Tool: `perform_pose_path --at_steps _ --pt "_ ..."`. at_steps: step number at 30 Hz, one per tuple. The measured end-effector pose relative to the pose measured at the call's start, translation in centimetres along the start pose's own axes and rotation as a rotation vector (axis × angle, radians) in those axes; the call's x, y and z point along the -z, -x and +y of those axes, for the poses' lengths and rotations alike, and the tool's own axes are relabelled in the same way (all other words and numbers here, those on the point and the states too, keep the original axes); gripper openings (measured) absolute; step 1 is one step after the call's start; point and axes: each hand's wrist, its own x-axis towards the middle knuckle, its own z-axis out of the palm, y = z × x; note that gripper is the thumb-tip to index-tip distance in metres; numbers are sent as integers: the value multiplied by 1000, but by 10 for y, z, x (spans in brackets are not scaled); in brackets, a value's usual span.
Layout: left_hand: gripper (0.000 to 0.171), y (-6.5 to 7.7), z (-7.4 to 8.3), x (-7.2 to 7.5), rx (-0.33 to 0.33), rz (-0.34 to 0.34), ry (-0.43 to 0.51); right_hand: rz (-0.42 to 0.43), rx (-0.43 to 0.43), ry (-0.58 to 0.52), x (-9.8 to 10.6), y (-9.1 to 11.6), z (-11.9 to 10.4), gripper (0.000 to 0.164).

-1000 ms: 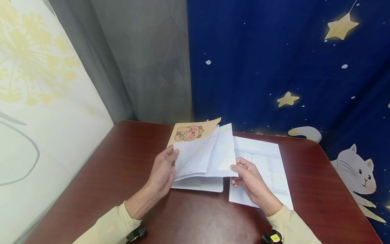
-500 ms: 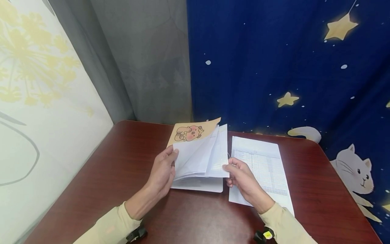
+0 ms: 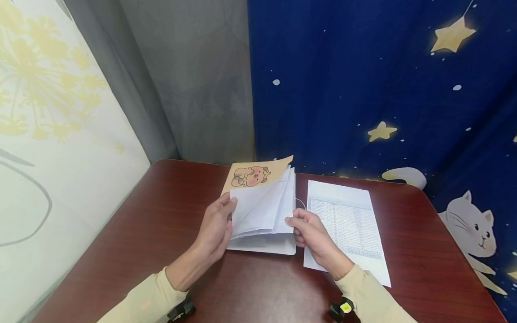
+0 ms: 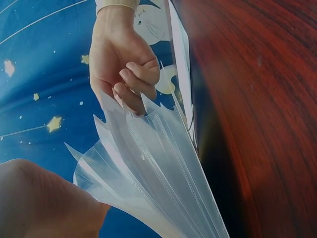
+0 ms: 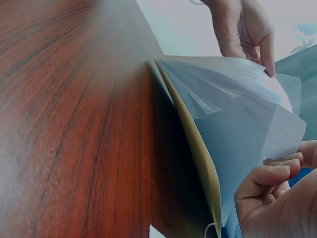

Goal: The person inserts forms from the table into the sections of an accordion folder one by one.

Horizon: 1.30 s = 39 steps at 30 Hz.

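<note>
An expanding file folder (image 3: 248,176) with a cartoon pig on its tan cover lies on the table, its pockets fanned apart. My left hand (image 3: 213,224) grips the cover and front pockets at the left edge. Between thumb and fingers of my right hand (image 3: 314,235) is the right edge of a sheet of paper (image 3: 288,204), most of it inside the folder. Translucent pocket dividers (image 4: 148,163) spread out in the left wrist view. From the right wrist, the sheet's corner (image 5: 286,131) shows near my right fingers. How deep the sheet sits is hidden.
Right of the folder, a printed table sheet (image 3: 347,224) lies flat on the reddish-brown table (image 3: 258,291). A thin elastic loop (image 3: 301,202) sticks out at the folder's right side. Behind hangs a blue starry curtain (image 3: 323,89); a white patterned panel (image 3: 60,157) stands left.
My right hand has moved left, sliding the pinched sheet further into the folder. More of the printed sheet on the table shows now. The left hand has stayed put.
</note>
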Motion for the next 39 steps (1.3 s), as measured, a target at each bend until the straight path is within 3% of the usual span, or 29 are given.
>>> perform_pose_path --at_steps 12,29,39 --pt "46 -1 -1 0 0 -4 6 -10 -2 51 -9 -6 3 22" --pt "46 -2 0 0 0 -9 -2 75 -17 218 -24 -13 1 14" --pt "43 -3 -1 0 -6 -6 10 80 -3 236 -30 -16 3 14"
